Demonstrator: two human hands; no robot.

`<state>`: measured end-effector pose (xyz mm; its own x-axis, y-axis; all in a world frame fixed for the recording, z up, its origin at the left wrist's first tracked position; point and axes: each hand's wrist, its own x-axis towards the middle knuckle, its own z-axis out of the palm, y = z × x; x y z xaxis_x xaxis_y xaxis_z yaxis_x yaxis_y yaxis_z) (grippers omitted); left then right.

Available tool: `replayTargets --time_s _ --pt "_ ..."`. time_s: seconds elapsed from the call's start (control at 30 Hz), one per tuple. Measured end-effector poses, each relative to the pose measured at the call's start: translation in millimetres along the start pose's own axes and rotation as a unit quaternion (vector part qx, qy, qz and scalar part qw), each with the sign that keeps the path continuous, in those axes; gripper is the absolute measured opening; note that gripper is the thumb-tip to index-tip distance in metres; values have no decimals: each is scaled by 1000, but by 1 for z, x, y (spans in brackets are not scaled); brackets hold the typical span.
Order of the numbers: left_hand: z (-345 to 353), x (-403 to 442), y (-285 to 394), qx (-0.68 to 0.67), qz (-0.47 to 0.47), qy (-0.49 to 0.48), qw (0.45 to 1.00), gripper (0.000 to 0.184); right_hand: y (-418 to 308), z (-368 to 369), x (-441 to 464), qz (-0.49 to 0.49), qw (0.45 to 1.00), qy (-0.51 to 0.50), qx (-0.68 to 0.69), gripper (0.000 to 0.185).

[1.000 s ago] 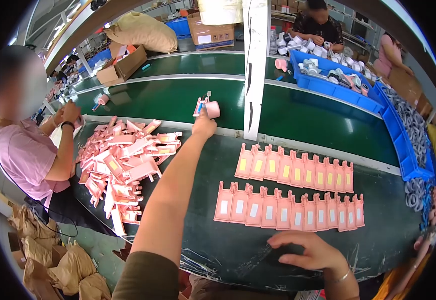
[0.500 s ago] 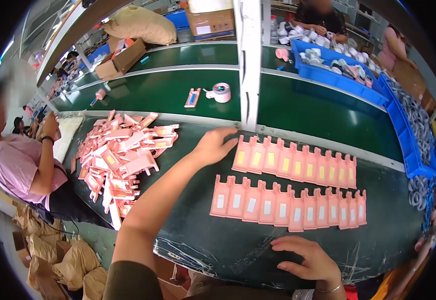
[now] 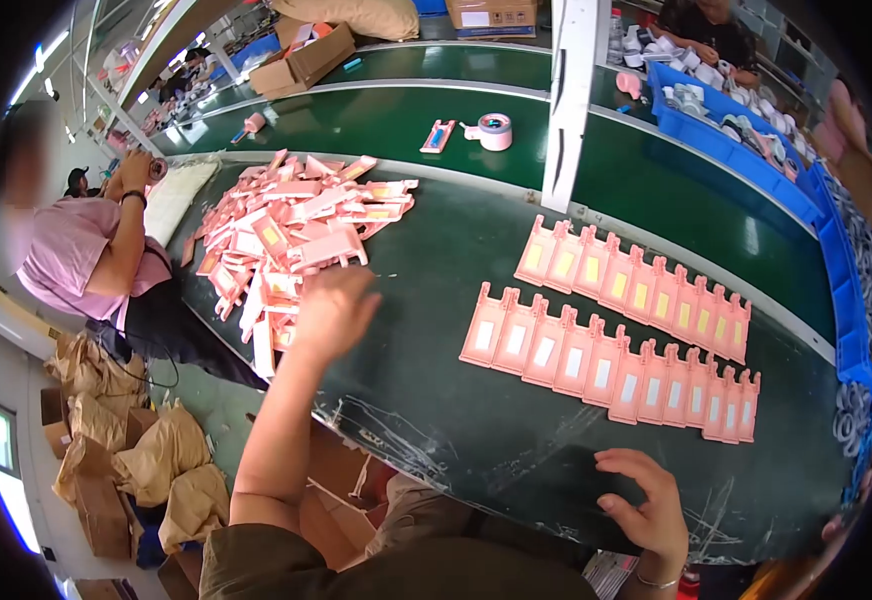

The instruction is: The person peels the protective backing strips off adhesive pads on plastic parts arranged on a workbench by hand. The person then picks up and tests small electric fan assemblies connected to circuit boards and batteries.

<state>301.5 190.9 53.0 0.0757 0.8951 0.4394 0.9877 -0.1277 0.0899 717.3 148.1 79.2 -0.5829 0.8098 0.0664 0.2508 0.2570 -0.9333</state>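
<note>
My left hand (image 3: 336,312) is at the right edge of a heap of pink plastic covers (image 3: 286,215). Its fingers bend down away from me and their tips are hidden, so any grip is unclear. My right hand (image 3: 651,505) hovers near the front edge of the table, thumb and fingers apart, holding nothing. Beyond it lie two overlapping rows of the covers. Yellow stickers mark the back row of covers (image 3: 641,295), while white stickers mark the front row of covers (image 3: 601,375).
Past a white post (image 3: 568,110) runs a green conveyor (image 3: 376,120). On it lie a pink cover with a blue strip (image 3: 437,137) and a round pink-and-grey part (image 3: 494,132). Blue bins (image 3: 726,150) of parts stand right. A person in a pink shirt (image 3: 86,250) works at left.
My left hand has moved from the left end of the back row to the heap. My right hand stays near the front edge. The view has shifted leftward.
</note>
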Motion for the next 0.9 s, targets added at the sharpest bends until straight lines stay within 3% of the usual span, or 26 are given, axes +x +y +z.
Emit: replayTargets --time_s 0.07,0.17,0.23,0.3,0.33,0.4,0.47,0.5,0.57,0.67,0.73,0.77,0.8,0.9 --pt "-5 0 -33 131 -67 33 989 38 3 2 -1 7 1000 0 -1 36" --pt "-6 17 -64 239 -93 -90 962 55 7 8 -2 15 1000 1 2 35" --pt "-5 31 -66 265 -78 -169 946 56 5 12 0 12 1000 -11 -9 35" --pt "3 44 -70 310 -84 -247 914 37 0 14 3 22 1000 -5 -11 35" --pt "13 42 -79 324 -33 -185 927 28 -4 15 4 11 1000 -11 -12 34" --pt "6 46 -80 305 24 -166 938 19 -8 13 4 18 1000 -3 -15 34" --pt "-1 49 -80 308 -23 -179 934 19 -9 14 7 13 1000 -4 -11 34" --pt "-5 47 -82 286 47 -86 953 18 -9 15 8 11 1000 -5 -7 34" --pt "-16 50 -71 121 59 -114 984 15 -9 11 11 27 999 -11 -13 34" --pt "-21 50 2 132 131 -171 967 10 -6 15 19 14 1000 -22 -18 33" --pt "-6 52 25 114 263 -200 937 18 -12 24 27 15 1000 -13 -20 35" --pt "5 53 34 117 284 -232 923 18 -12 27 27 18 1000 -11 -16 34" --pt "21 49 37 82 302 -198 929 11 -13 28 29 9 1000 -15 -15 34" --pt "39 54 49 90 315 -286 900 17 -12 30 26 19 1000 -9 -3 34"
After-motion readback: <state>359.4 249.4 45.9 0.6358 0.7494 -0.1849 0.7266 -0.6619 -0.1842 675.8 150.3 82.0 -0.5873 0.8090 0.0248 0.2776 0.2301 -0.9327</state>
